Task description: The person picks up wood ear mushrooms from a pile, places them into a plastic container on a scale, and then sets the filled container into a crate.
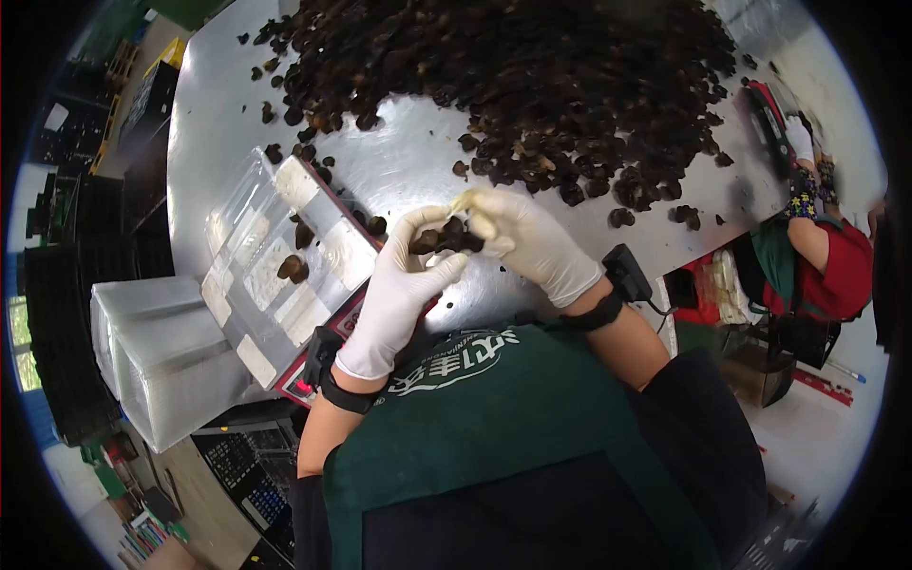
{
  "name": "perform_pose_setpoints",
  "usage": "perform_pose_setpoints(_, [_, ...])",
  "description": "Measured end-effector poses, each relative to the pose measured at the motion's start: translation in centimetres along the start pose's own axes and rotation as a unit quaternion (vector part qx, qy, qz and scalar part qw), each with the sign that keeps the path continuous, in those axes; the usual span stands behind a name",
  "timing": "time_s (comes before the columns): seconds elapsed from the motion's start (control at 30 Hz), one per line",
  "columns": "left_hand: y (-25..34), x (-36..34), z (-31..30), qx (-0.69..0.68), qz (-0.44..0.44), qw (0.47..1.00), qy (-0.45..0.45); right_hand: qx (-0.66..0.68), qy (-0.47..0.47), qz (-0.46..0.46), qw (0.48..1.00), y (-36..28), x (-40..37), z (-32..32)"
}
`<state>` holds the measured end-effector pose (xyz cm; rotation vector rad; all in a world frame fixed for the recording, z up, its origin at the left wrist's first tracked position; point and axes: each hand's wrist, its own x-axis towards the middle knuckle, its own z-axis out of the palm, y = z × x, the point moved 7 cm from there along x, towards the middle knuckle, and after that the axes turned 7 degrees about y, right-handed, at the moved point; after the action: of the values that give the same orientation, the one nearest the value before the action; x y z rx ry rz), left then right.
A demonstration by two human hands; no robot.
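Few dark pieces lie on the clear tray, most being in a heap on the worktop, while the left hand pinches a cluster, the right hand's bent fingers beside it, grip unclear.

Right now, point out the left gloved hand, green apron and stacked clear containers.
Left gloved hand (399, 293), head view: thumb base.
Green apron (532, 408), head view: below the lettering.
Stacked clear containers (176, 370), head view: side wall.

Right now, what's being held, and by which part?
Dark pieces, held by their outer edges in the left hand; the right hand is at their other side. Exact contacts are partly hidden.
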<state>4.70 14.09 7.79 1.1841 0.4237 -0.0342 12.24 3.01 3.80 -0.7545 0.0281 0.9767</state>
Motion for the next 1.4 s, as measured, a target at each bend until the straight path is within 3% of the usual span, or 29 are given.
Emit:
perform_pose_setpoints(0.1, [-1.1,0.0,-0.1,0.081,0.014,0.996,0.044,-0.135,0.073,-0.027,0.988,0.2,-1.4,0.6])
perform_pose_setpoints(0.17, [-0.9,-0.1,-0.4,0.174,0.091,0.977,0.085,-0.190,0.137,-0.089,0.968,0.4,-1.9,-0.2])
perform_pose_setpoints(0.2, [-0.1,-0.3,-0.2,0.241,0.166,0.952,0.094,-0.198,0.110,-0.091,0.970,1.0,-1.7,-0.4])
perform_pose_setpoints(0.23, [0.0,-0.5,0.2,0.295,0.170,0.938,0.062,-0.116,0.110,-0.043,0.986,2.1,-1.8,-0.9])
perform_pose_setpoints(0.3, [0.9,-1.0,2.8,0.453,0.264,0.852,-0.004,0.053,0.104,0.057,0.992,4.4,-2.0,-0.4])
perform_pose_setpoints(0.33, [-0.2,-0.8,2.6,0.467,0.232,0.853,-0.015,0.059,0.082,0.075,0.992,4.9,-2.0,-0.1])
perform_pose_setpoints(0.43, [1.3,-2.1,3.4,0.484,0.277,0.830,-0.020,0.087,0.030,0.093,0.991,5.1,-1.2,-2.4])
perform_pose_setpoints(0.47, [1.8,-2.4,2.8,0.510,0.296,0.808,-0.012,-0.048,0.097,-0.011,0.994,3.4,-1.2,-4.2])
perform_pose_setpoints(0.5, [2.4,-2.6,2.0,0.483,0.271,0.832,0.021,-0.064,0.155,-0.059,0.984,2.0,-0.4,-6.5])
perform_pose_setpoints(0.53, [2.9,-3.0,0.9,0.485,0.275,0.829,0.046,-0.190,0.210,-0.108,0.953,-1.2,-1.0,-7.4])
perform_pose_setpoints(0.57, [3.3,-3.4,-0.3,0.486,0.279,0.825,0.072,-0.319,0.297,-0.140,0.889,-4.1,-1.7,-7.9])
perform_pose_setpoints(0.6, [3.6,-3.7,-1.4,0.482,0.277,0.826,0.090,-0.418,0.282,-0.352,0.789,-5.9,-1.1,-10.2])
perform_pose_setpoints(0.63, [3.9,-4.1,-2.4,0.478,0.274,0.827,0.108,-0.577,0.309,-0.391,0.647,-8.0,-2.1,-9.6])
perform_pose_setpoints(0.7, [3.8,-5.1,-4.3,0.503,0.264,0.810,0.144,-0.710,0.343,-0.273,0.551,-9.0,-1.9,-10.4])
perform_pose_setpoints(0.8, [3.6,-5.9,-5.9,0.485,0.225,0.827,0.174,-0.718,0.319,-0.254,0.564,-8.3,-0.5,-12.8])
perform_pose_setpoints(0.9, [3.5,-6.4,-6.8,0.455,0.204,0.842,0.206,-0.534,0.315,-0.324,0.715,-9.1,-0.5,-14.2])
perform_pose_setpoints(0.93, [3.5,-6.5,-7.0,0.445,0.204,0.846,0.212,-0.380,0.348,-0.177,0.838,-8.7,-0.7,-14.3])
perform_pose_setpoints(1.03, [3.5,-6.0,-7.0,0.422,0.212,0.856,0.212,-0.201,0.297,-0.140,0.923,-8.3,-1.2,-14.7])
perform_pose_setpoints(1.17, [3.4,-5.1,-6.2,0.454,0.212,0.846,0.182,-0.109,0.242,-0.132,0.955,-7.6,-1.8,-14.2])
perform_pose_setpoints(1.27, [3.7,-3.8,-3.6,0.432,0.205,0.869,0.128,-0.284,0.171,-0.117,0.936,-7.0,-2.6,-8.2])
perform_pose_setpoints(1.3, [3.6,-3.0,-2.4,0.405,0.199,0.886,0.110,-0.344,0.107,-0.066,0.931,-5.2,-2.5,-6.6])
perform_pose_setpoints(1.37, [2.0,-1.7,-0.8,0.320,0.136,0.936,0.046,-0.340,-0.010,-0.029,0.940,-1.9,-2.3,-2.1])
perform_pose_setpoints(1.4, [1.6,-1.4,-0.7,0.396,0.133,0.908,0.024,-0.294,-0.034,0.011,0.955,-0.2,-2.4,-0.6])
